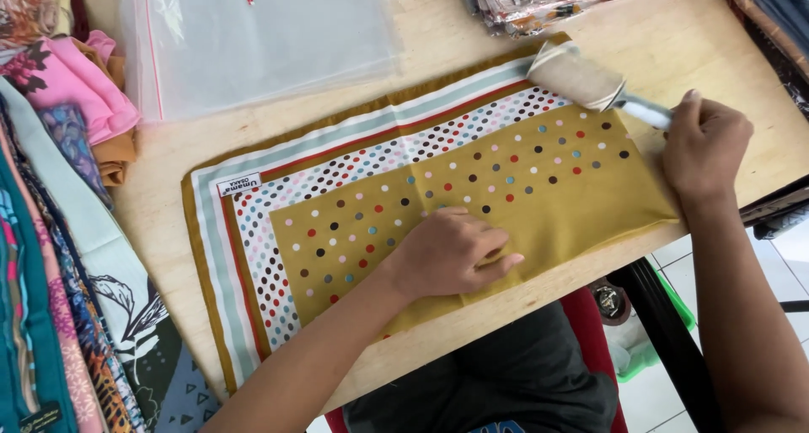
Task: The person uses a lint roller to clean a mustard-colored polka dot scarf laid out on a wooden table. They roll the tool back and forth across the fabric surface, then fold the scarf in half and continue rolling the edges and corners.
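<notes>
A folded mustard-yellow scarf (539, 189) with coloured polka dots and striped borders lies flat on the wooden table (674, 45). My left hand (451, 252) presses palm-down on its near edge, fingers together. My right hand (704, 147) grips the pale blue handle of a lint roller (581, 77), whose roll rests on the scarf's far right corner.
A clear zip plastic bag (253, 37) lies at the far left of the table. Stacks of folded patterned scarves (59, 256) line the left side, and more wrapped fabrics (539, 3) sit at the far edge. A red chair (590, 315) and tiled floor show below the table edge.
</notes>
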